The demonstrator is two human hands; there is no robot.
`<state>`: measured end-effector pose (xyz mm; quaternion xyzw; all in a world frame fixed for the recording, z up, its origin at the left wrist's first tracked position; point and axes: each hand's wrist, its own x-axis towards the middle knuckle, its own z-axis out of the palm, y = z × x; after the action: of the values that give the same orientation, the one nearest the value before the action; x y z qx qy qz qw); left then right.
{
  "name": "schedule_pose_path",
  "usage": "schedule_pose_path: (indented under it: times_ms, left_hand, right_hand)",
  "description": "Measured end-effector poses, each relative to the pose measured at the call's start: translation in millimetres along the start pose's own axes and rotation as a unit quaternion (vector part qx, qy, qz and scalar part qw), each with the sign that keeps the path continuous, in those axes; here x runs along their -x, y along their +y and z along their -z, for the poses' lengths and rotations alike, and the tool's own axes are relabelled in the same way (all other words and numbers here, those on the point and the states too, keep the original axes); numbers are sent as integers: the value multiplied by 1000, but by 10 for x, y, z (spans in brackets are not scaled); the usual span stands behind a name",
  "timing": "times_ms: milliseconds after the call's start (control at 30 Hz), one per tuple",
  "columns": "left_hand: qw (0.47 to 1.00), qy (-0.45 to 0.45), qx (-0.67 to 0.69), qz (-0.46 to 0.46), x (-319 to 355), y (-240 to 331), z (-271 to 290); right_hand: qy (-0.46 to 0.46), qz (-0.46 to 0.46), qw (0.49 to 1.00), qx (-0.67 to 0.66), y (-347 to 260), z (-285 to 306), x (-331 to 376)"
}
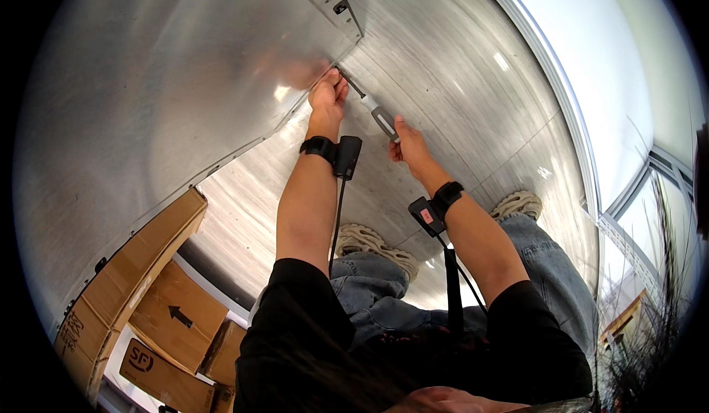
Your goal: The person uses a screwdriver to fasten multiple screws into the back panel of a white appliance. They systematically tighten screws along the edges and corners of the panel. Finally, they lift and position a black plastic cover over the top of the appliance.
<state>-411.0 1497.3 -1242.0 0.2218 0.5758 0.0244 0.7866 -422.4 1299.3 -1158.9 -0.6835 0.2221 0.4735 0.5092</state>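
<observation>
Right hand (408, 143) closed around screwdriver (378, 115), tip at panel (170, 103) edge; left hand (328, 95) pinching at tip, contents hidden. Likely risk: tip slipping off under angled pressure, jabbing left fingers.

The person wears a black short-sleeved top, its sleeves ending above the elbows at the lower middle of the frame, with blue jeans and pale chunky shoes. Each wrist carries a black strap with a small black box: the one behind the left hand (327, 97) trails a dark cable. The box behind the right hand (410, 143) has a reddish patch and a black cable.
</observation>
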Motion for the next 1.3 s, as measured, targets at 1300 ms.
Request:
schedule_pose_path:
  times_ms: [1300]
  left_hand:
    - [1000, -18, 10, -2, -23, -29, -7]
  right_hand:
    - [33, 36, 998, 41, -37, -79, -28]
